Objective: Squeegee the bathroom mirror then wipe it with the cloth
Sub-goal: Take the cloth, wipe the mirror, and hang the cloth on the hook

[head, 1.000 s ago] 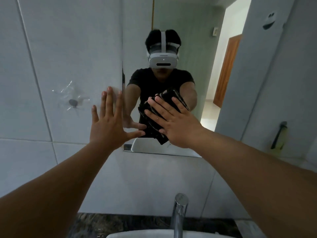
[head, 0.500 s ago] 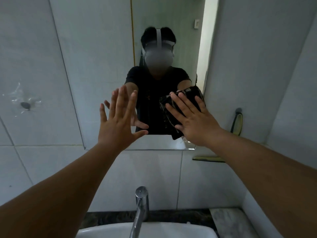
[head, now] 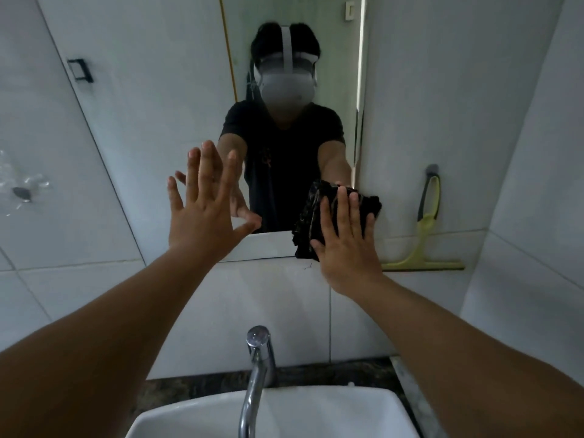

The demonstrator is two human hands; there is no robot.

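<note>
The bathroom mirror [head: 177,90] hangs on the tiled wall above the sink and reflects a person in a black shirt. My right hand [head: 346,245] presses a dark folded cloth [head: 308,216] flat against the mirror's lower right corner, fingers straight. Spread wide, my left hand [head: 202,213] lies flat on the glass near the lower middle and holds nothing. A yellow-green squeegee [head: 423,248] hangs from a wall hook to the right of the mirror, its blade at the bottom.
A chrome tap [head: 256,368] rises over the white basin [head: 347,412] at the bottom centre. A dark stone counter [head: 357,371] runs behind the basin. A black hook [head: 80,69] and a clear stick-on hook [head: 22,192] sit on the left wall tiles.
My right hand has slid the cloth rightward and down to the mirror's lower right corner. My left hand stays flat on the glass. The view has shifted, bringing the squeegee and basin into sight.
</note>
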